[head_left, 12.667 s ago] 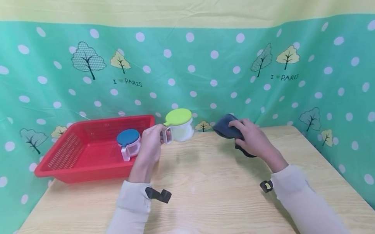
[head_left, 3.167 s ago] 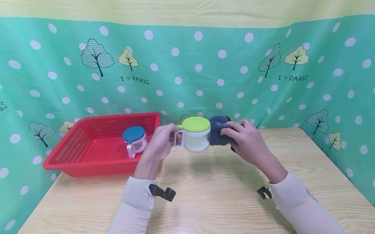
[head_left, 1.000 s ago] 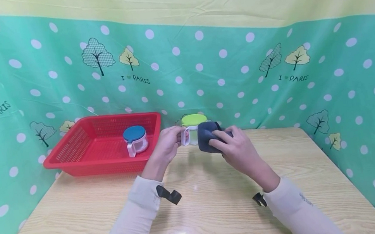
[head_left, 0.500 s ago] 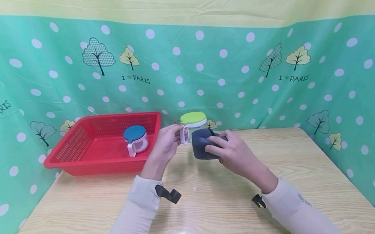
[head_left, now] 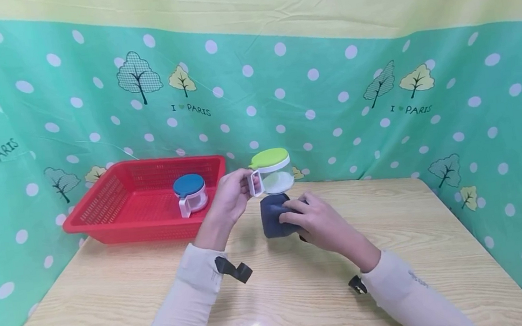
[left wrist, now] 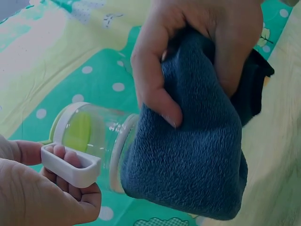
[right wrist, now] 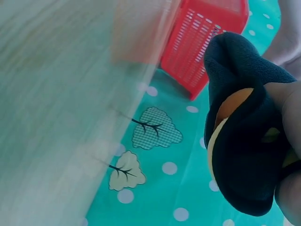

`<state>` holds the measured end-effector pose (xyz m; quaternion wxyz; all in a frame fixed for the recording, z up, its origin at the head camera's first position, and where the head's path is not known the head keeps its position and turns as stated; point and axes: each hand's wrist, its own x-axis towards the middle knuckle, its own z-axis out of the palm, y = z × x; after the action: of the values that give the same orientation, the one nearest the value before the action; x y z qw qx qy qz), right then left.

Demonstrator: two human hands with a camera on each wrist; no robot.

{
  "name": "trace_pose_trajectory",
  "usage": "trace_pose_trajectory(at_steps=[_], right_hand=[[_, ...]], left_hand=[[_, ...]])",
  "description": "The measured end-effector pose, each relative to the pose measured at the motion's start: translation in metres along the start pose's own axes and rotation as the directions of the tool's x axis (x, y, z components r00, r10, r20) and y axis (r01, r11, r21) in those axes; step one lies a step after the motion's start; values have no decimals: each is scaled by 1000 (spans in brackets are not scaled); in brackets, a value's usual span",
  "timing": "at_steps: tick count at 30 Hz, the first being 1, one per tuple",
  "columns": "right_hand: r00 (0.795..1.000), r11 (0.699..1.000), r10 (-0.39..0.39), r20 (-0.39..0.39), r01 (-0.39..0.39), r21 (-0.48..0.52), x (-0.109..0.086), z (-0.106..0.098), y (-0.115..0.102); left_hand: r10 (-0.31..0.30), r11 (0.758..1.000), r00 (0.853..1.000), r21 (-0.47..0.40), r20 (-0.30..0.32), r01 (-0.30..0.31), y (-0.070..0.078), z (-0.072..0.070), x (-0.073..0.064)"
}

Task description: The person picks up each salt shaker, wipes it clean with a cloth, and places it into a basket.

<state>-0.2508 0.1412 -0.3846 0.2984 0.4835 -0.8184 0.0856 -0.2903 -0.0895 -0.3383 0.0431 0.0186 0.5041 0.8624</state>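
In the head view my left hand point(head_left: 231, 196) holds a clear glass seasoning jar point(head_left: 284, 178) with a green lid by its white handle. The jar is raised above the table and slightly tilted. My right hand point(head_left: 319, 225) grips a folded dark blue cloth point(head_left: 275, 220) just below the jar's base. In the left wrist view, fingers curl through the jar's handle point(left wrist: 70, 165), and the fuzzy cloth point(left wrist: 188, 165) overlaps the base end. Seen from the right wrist, the bunched cloth point(right wrist: 244, 155) has black edging and an orange and yellow patch inside.
A red plastic basket point(head_left: 137, 230) with slotted walls stands at the back left of the wooden table point(head_left: 277, 291). Inside it sits a similar jar with a blue lid point(head_left: 189, 185). A green dotted curtain point(head_left: 322, 101) hangs behind and along the sides.
Over the last second the cloth moves down and left, from in front of the jar's side to below its base. The jar rises slightly and tilts, its glass body now uncovered in the head view.
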Motion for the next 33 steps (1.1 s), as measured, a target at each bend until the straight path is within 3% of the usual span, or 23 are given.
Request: trace_pose_trajectory(at_steps=[6, 20, 27, 33], right_hand=[[994, 993, 109, -5, -109, 54, -3, 4, 0], [974, 980, 195, -119, -187, 74, -8, 3, 19], [955, 962, 272, -117, -266, 62, -11, 2, 26], [960, 970, 244, -139, -239, 53, -10, 3, 23]], left_hand=[[0, 1000, 1000, 3, 7, 0, 1, 1, -2], [-2, 1000, 1000, -10, 26, 2, 4, 0, -1], [-4, 1000, 1000, 1, 24, 4, 4, 0, -2], [-6, 1000, 1000, -10, 22, 7, 5, -1, -2]])
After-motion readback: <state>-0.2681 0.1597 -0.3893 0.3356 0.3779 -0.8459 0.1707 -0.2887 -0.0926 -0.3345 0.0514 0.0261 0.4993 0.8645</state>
